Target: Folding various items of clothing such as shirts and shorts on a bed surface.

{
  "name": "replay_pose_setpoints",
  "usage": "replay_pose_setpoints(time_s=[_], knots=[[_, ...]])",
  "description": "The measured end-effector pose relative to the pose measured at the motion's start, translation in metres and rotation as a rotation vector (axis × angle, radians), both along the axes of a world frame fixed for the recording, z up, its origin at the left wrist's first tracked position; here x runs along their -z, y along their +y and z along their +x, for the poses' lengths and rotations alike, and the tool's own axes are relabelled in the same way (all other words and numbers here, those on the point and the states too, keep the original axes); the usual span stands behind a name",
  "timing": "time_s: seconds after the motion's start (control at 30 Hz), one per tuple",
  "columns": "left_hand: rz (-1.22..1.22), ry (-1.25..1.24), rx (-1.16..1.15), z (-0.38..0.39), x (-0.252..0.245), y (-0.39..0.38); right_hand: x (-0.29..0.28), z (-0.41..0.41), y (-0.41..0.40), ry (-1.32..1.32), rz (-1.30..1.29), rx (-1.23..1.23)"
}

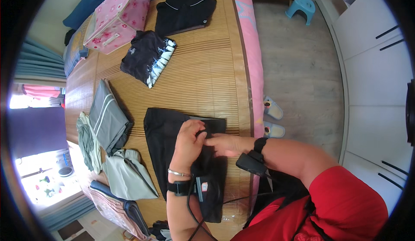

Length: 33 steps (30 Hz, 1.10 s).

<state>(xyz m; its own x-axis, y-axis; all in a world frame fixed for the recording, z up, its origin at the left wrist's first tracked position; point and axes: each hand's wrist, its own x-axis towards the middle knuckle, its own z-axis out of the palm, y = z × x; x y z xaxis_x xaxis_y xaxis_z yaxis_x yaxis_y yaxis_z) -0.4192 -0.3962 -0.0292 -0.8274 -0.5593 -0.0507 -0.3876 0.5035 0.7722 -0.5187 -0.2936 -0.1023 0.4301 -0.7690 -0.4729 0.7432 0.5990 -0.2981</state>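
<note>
A pair of black trousers (168, 127), by the look of it, lies partly folded on the bamboo mat (194, 79) in front of me. My left hand (189, 140) pinches a bunched bit of the black cloth between thumb and fingers. From the right, my right hand (225, 144) meets it, fingertips on the same cloth beside the left thumb. Whether the right fingers close on the fabric is hidden. Below the left wrist, a small label bearing writing (204, 186) shows on the black cloth.
Left of the trousers lie grey trousers with white stripes (108, 111), a pale green garment (129, 176) and a folded stack (113, 205). Farther up are a printed black T-shirt (147, 57), a black polo shirt (184, 12) and a pink storage box (120, 17). A cable (246, 197) crosses the bed's edge.
</note>
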Motion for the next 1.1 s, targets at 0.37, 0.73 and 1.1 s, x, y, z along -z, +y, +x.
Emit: replay_pose_setpoints(time_s=[0.37, 0.73, 1.1], knots=[[-0.088, 0.079, -0.564, 0.010, 0.029, 0.018, 0.003, -0.023, 0.015, 0.258, 0.329, 0.210], [-0.077, -0.489, -0.076, 0.020, 0.048, 0.083, 0.037, -0.056, 0.019, 1.579, -0.147, 0.024], [0.072, -0.324, -0.179, 0.035, 0.052, 0.075, 0.022, -0.041, -0.016, 0.890, -0.036, -0.061]])
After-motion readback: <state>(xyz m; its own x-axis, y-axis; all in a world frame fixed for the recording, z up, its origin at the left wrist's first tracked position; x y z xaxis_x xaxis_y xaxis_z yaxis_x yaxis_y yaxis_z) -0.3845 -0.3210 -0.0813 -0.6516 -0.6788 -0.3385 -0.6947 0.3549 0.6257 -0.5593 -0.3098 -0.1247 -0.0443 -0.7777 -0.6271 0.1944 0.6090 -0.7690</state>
